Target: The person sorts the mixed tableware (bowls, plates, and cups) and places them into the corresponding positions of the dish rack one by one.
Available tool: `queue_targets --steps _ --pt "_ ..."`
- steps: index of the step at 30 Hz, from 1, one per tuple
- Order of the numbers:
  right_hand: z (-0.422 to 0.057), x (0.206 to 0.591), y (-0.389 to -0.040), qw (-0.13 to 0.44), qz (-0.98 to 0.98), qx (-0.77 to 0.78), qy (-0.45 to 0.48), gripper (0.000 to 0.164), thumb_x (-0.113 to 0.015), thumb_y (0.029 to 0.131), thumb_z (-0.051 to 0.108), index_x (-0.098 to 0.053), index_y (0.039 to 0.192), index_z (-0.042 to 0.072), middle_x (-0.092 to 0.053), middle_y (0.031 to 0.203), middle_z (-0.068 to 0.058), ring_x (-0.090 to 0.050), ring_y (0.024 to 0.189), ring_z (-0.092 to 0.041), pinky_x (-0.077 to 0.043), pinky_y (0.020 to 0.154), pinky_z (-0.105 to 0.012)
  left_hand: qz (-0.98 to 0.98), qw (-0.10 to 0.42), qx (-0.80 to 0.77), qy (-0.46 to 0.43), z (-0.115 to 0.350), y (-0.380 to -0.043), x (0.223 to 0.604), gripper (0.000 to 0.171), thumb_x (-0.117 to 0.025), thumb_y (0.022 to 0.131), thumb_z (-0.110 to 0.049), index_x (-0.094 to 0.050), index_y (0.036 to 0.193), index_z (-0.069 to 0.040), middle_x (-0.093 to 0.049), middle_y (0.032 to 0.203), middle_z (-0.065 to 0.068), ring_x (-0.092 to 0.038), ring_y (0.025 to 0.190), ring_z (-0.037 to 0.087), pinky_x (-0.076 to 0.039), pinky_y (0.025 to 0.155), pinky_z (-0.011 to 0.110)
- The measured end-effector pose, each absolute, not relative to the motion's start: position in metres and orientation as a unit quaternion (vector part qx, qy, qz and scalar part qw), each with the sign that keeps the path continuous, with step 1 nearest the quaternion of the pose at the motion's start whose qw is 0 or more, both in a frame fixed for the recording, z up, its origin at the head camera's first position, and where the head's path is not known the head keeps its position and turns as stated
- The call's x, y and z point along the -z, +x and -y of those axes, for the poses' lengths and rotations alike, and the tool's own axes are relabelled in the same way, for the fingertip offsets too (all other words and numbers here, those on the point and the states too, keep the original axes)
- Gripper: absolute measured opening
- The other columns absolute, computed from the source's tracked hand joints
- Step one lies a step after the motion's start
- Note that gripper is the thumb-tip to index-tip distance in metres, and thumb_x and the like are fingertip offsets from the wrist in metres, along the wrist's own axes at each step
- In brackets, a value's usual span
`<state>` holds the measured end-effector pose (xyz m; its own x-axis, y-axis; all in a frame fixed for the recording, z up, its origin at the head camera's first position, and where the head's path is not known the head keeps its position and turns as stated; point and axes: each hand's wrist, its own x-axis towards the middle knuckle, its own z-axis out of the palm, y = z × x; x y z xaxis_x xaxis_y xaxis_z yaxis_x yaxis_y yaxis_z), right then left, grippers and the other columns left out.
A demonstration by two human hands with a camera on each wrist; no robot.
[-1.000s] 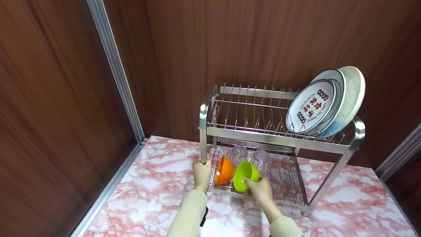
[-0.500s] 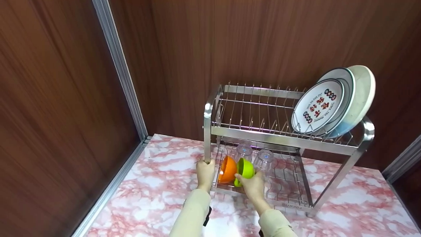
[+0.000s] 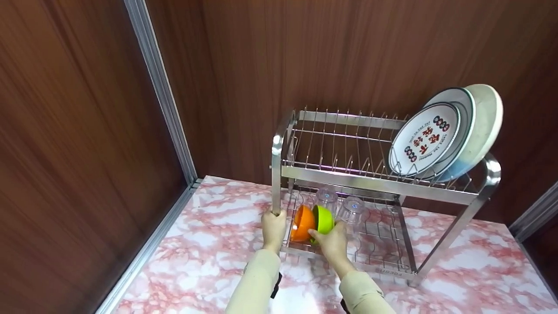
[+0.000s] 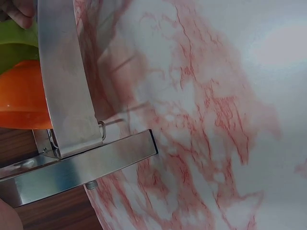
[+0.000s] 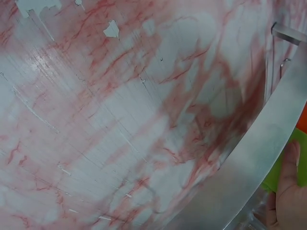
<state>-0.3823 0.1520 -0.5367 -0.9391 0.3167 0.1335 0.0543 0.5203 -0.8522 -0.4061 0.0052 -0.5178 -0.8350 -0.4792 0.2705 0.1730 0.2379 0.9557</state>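
Observation:
My left hand [image 3: 273, 227] grips the front left post of a two-tier metal dish rack [image 3: 375, 183]. On the rack's lower tier an orange bowl [image 3: 302, 223] stands tipped on its side, just right of that post. My right hand [image 3: 333, 240] holds a green bowl [image 3: 323, 218], also on its side, close against the orange one, with the thumb across its front. Both bowls show partly in the left wrist view, the orange bowl [image 4: 24, 93] beside the rack's lower rail. In the right wrist view my fingers lie on the green bowl [image 5: 272, 177].
Two clear glasses [image 3: 352, 208] stand upside down behind the bowls on the lower tier. Several plates [image 3: 425, 139] lean at the right end of the upper tier. The rack stands on a pink marbled tabletop [image 3: 209, 244], with a brown wood panel [image 3: 244, 65] behind.
My right hand has moved the green bowl left and back until it sits against the orange bowl. The left hand keeps its grip on the post. The head view has shifted slightly.

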Motion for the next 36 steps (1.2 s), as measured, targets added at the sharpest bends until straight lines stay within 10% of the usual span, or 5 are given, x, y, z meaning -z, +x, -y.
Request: queue_targets --steps 36 --pt "-0.131 0.555 -0.372 0.114 0.879 -0.453 -0.1 0.091 -0.074 0.064 0.036 -0.02 0.13 0.004 -0.042 0.119 -0.018 -0.052 0.101 -0.034 -0.041 0.085 -0.045 0.746 0.267 0.603 0.095 -0.003 -0.407 0.521 0.016 -0.054 0.071 -0.008 -0.045 0.058 -0.009 -0.032 0.05 -0.004 -0.033 0.048 0.011 -0.029 0.046 0.024"
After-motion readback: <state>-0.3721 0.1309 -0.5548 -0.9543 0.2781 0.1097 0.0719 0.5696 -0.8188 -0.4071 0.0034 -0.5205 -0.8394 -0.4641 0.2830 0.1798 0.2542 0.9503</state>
